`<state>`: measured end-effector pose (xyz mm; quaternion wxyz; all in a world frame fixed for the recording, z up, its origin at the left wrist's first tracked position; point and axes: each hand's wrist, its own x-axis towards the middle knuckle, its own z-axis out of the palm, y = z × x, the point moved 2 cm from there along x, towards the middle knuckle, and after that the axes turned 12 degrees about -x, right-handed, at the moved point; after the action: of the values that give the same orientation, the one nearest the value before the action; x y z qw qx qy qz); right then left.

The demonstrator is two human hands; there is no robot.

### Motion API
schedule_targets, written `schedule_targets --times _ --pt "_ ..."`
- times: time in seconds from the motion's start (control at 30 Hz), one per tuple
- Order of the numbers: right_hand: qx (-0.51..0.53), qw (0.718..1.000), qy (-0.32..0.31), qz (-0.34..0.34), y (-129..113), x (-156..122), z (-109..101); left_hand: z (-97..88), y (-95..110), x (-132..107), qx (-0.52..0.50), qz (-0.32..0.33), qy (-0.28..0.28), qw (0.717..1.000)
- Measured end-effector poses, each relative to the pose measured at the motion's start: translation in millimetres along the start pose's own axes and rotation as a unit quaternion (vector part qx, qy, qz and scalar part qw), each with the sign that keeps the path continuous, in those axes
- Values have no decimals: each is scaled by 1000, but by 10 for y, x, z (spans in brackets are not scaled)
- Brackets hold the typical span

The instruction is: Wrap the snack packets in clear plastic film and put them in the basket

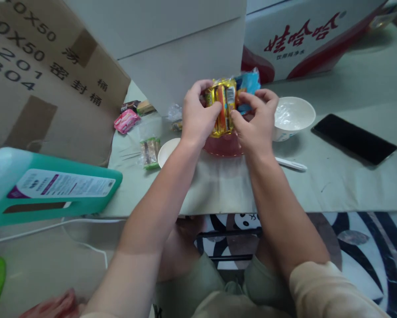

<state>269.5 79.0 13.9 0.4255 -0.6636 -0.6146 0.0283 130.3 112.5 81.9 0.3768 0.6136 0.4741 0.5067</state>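
Observation:
Both hands are raised over the table around a bundle of yellow-wrapped snack packets. My left hand is closed on its left side, with the thumb across the front. My right hand grips the right edge, thumb at the front and fingers curled. A blue wrapper shows behind the right fingers; whether it is part of the same bundle I cannot tell. Below the hands is a red plate, partly hidden by the packets and wrists.
A white bowl with clear plastic, a white-handled utensil and a black phone lie right. Left are a small white dish, wrapped snacks, a pink packet and a green jug. Cartons stand behind.

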Motion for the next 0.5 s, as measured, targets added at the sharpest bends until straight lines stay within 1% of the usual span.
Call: schedule_targets --times 0.1,0.17,0.2,0.23,0.3,0.37,0.4,0.43,0.47,0.5 --pt "-6 1000 6 -28 -391 -63 -161 -330 306 -140 7 30 30 999" --pt "11 999 -2 -50 -700 -63 -133 -612 403 -207 4 51 58 997" --pt "22 998 -12 -63 -852 -41 -56 -759 401 -219 -3 53 72 996" --pt "34 996 -28 -78 -996 -4 62 -906 365 -213 -13 47 89 995" --pt "54 990 -72 -104 -1239 101 384 -1187 203 -155 -44 6 129 991" --pt "63 981 -130 -129 -1402 200 717 -1433 -31 -71 -78 -66 173 980" --pt "65 976 -159 -137 -1450 230 843 -1537 -152 -37 -89 -110 191 971" --pt "63 971 -183 -140 -1473 238 921 -1628 -263 -18 -93 -153 204 963" --pt "61 968 -200 -139 -1474 222 943 -1703 -353 -14 -87 -185 208 957" --pt "59 966 -211 -134 -1454 183 907 -1763 -416 -27 -75 -195 207 956"
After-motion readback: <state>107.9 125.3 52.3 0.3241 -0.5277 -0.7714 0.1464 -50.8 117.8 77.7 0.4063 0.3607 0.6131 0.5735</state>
